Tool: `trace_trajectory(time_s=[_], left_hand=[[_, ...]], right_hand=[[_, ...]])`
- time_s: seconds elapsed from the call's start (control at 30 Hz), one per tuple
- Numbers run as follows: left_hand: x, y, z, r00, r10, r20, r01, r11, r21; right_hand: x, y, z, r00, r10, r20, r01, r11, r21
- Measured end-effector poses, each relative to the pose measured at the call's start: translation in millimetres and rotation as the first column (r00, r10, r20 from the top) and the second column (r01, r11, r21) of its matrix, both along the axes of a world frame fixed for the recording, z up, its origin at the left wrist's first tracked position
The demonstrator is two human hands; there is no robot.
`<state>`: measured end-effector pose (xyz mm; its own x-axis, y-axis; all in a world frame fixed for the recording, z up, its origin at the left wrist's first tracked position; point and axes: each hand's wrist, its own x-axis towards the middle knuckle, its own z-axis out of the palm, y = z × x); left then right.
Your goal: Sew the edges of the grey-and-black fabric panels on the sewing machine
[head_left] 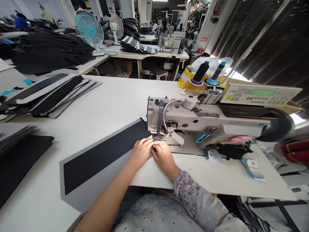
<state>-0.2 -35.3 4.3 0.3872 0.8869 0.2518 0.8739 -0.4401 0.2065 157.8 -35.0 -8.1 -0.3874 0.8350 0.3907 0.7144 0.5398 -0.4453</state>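
The cream enamelled-metal sewing machine [183, 117] shows bare steel at its needle area; left of it, a matt black textile strip [103, 154] lies on a dull grey sheet [96, 185] over a smooth white laminate tabletop [103, 103].

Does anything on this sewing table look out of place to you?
Yes, slightly: beside the sewing machine, on its right side, a black scrap and printed tag cards lie loose on the table. They look odd because they are scattered, not stacked.
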Motion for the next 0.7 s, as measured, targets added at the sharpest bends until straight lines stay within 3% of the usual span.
trace_trajectory(time_s=[0.1,0.23,0.3,0.47,0.7], left_hand=[[-5,8,1.7,1.000,-0.017,0.012,0.017,1.000,-0.014],[-11,20,0.3,0.999,-0.028,0.027,0.028,0.999,-0.024],[-14,27,-1.7,0.999,-0.037,0.034,0.038,0.999,-0.020],[-20,48,-2.3,0.997,-0.043,0.062,0.043,0.999,0.001],[-23,78,-4.5,0.999,-0.034,0.026,0.033,0.999,0.033]], right_hand=[[12,12,2.0,0.998,-0.014,-0.067,0.013,1.000,-0.011],[53,40,1.5,0.953,-0.267,-0.141,0.276,0.960,0.043],[75,55,-1.5,0.932,-0.348,-0.102,0.357,0.928,0.103],[99,73,-9.7,0.929,-0.356,0.101,0.343,0.931,0.124],[95,77,-15.4,0.915,-0.378,0.144,0.364,0.925,0.110]])
